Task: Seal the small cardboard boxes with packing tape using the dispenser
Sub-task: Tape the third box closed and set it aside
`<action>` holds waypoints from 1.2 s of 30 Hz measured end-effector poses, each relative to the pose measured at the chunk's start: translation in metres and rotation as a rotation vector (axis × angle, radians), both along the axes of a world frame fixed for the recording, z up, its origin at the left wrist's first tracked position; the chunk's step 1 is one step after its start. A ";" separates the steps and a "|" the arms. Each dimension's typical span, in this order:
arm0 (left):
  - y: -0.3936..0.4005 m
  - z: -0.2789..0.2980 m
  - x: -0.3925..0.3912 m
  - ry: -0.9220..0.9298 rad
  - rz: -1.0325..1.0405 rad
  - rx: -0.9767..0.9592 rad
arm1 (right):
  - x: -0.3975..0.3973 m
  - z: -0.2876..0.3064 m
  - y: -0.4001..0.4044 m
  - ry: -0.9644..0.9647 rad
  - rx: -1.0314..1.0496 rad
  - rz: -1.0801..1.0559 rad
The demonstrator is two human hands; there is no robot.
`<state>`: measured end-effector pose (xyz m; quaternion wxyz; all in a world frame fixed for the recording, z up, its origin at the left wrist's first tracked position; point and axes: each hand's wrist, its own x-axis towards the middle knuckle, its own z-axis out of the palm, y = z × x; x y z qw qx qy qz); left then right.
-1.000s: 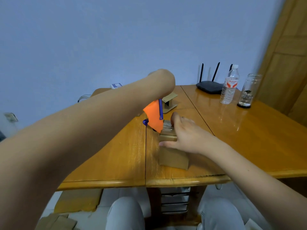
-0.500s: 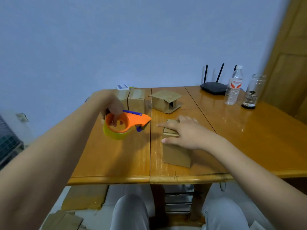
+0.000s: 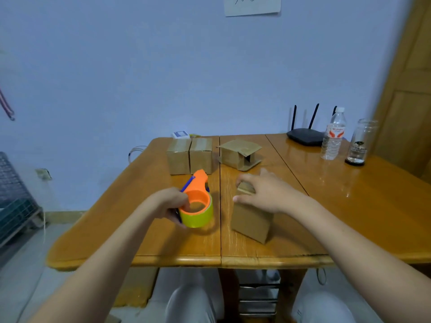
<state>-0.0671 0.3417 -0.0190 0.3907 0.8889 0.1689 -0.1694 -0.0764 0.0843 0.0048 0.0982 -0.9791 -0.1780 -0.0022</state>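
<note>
Left hand (image 3: 169, 202) grips the dispenser (image 3: 197, 203), right hand (image 3: 263, 194) holds the near box (image 3: 250, 220); beyond them two boxes (image 3: 189, 156) look taped, one open box (image 3: 240, 153) isn't.

Here's the glossy orange-brown wooden worktop (image 3: 349, 217), seams running front to back. At the far left stand two sealed brown cardboard boxes (image 3: 189, 155), touching side by side. Just right of them, a brown cardboard box with open flaps (image 3: 240, 154). Nearer the front edge sits another small brown cardboard box (image 3: 251, 220). Far right corner: black router with antennas (image 3: 305, 136), clear plastic water bottle (image 3: 333, 135), clear glass jar (image 3: 360, 142).
</note>
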 end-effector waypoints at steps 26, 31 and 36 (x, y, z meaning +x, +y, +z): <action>-0.059 0.011 0.023 -0.579 -0.103 -0.158 | 0.042 -0.023 0.050 -0.572 1.097 -0.382; -0.084 0.016 0.044 -0.575 -0.099 -0.411 | 0.056 -0.028 0.070 -0.344 0.779 -0.326; -0.091 -0.001 0.066 -0.581 -0.171 -0.240 | 0.084 -0.030 0.076 -0.216 0.556 -0.383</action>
